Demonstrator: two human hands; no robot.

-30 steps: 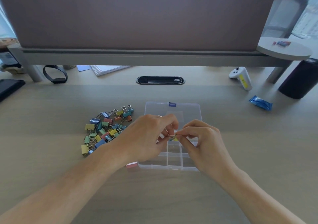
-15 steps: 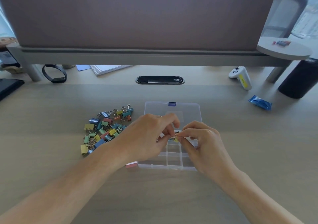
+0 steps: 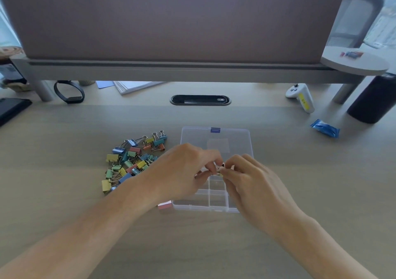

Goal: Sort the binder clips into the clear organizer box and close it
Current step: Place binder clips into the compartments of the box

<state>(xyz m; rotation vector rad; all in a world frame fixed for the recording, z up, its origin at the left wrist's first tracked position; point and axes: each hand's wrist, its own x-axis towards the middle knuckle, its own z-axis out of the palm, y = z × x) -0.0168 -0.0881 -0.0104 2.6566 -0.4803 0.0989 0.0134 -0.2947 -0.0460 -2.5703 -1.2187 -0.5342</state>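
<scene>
A clear organizer box [image 3: 216, 202] lies open on the desk, its lid [image 3: 216, 138] folded back away from me. A pile of coloured binder clips [image 3: 130, 163] lies to its left. Over the box's compartments, my left hand [image 3: 182, 171] and my right hand [image 3: 255, 184] both pinch one small yellow binder clip [image 3: 219, 170] between their fingertips. A pink clip [image 3: 165, 205] lies by the box's near left corner. The hands hide most of the box's middle.
A white controller [image 3: 301, 96], a blue packet [image 3: 325, 128] and a dark cylinder [image 3: 372, 101] sit at the right. A black wristband [image 3: 69, 92], papers [image 3: 132, 85] and a dark device [image 3: 11, 109] lie at the back left, under a raised shelf [image 3: 171, 69].
Both hands stay over the box with the yellow clip between them; the fingers have shifted slightly on it. Nothing else moved.
</scene>
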